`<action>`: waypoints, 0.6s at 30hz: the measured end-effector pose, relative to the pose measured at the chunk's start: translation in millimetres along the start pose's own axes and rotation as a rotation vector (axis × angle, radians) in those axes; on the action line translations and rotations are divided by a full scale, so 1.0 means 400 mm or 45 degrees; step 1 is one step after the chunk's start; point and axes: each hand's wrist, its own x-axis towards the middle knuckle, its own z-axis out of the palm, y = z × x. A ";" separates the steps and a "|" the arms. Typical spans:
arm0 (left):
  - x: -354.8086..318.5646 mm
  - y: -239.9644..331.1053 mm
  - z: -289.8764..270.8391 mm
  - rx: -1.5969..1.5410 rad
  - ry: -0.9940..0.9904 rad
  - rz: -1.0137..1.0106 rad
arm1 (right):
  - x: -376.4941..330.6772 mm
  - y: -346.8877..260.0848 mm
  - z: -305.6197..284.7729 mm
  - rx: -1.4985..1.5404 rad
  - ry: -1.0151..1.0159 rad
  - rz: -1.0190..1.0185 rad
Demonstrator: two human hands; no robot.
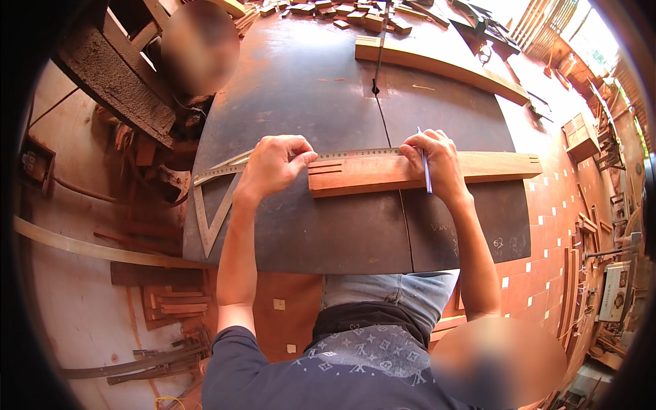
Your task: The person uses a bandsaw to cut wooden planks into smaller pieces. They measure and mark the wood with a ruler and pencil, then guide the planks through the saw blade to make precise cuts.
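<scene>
A long reddish wooden bar (372,173) with narrow dark slots near its ends lies across the dark table. Along its far edge runs the graduated blade of a metal triangle ruler (202,212), whose triangular end rests on the table to the left. My left hand (275,166) is closed, thumb and forefinger pinching the blade by the bar's left end; the exact grip is partly hidden. My right hand (437,162) holds a slim blue-and-white pen (428,174) while its thumb and fingertips press at the bar and the blade's right part.
The dark table (301,232) has a long seam and a thin upright blade (378,68) at its far side. Another timber (437,63) lies at the far right, and several small offcuts (342,12) are heaped at the far edge. Wood pieces lie on the floor around.
</scene>
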 end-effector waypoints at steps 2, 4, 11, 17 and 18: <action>-0.007 -0.008 -0.008 0.003 0.001 -0.028 | -0.010 -0.007 0.018 0.031 0.026 0.008; -0.017 -0.021 -0.009 -0.022 0.007 -0.053 | -0.015 -0.026 0.043 0.022 0.063 -0.029; -0.025 -0.027 0.003 -0.081 0.040 -0.082 | -0.018 -0.087 0.092 -0.025 0.121 -0.041; -0.028 -0.031 0.009 -0.122 0.055 -0.067 | -0.020 -0.090 0.096 -0.053 0.128 -0.058; -0.025 -0.028 0.009 -0.114 0.054 -0.059 | -0.021 -0.089 0.096 -0.056 0.131 -0.057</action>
